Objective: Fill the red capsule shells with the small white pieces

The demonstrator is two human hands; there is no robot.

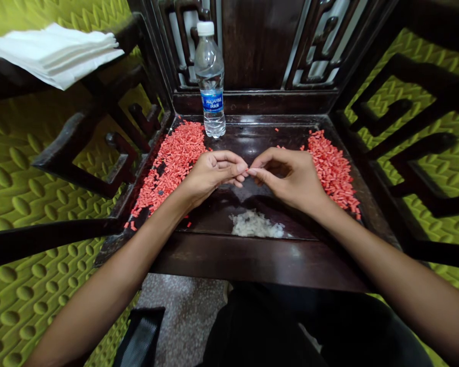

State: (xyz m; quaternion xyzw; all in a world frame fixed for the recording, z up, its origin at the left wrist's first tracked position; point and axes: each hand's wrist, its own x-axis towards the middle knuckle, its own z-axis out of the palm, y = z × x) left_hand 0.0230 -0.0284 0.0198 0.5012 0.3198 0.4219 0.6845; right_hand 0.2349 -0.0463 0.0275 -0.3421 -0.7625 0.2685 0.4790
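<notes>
My left hand and my right hand meet fingertip to fingertip above the middle of a dark wooden chair seat. Both are closed in a pinch; a tiny reddish bit shows at the left fingertips, while whatever the right fingertips hold is too small to name. A wide heap of small red pieces lies beyond and left of my left hand. Another red heap is on the right, behind my right hand. Below the hands, near the seat's front edge, sits a small pile of whitish translucent bits.
A clear water bottle with a white cap stands upright at the back of the seat. White tissues rest on the left armrest. Dark carved wooden sides and a back panel enclose the seat.
</notes>
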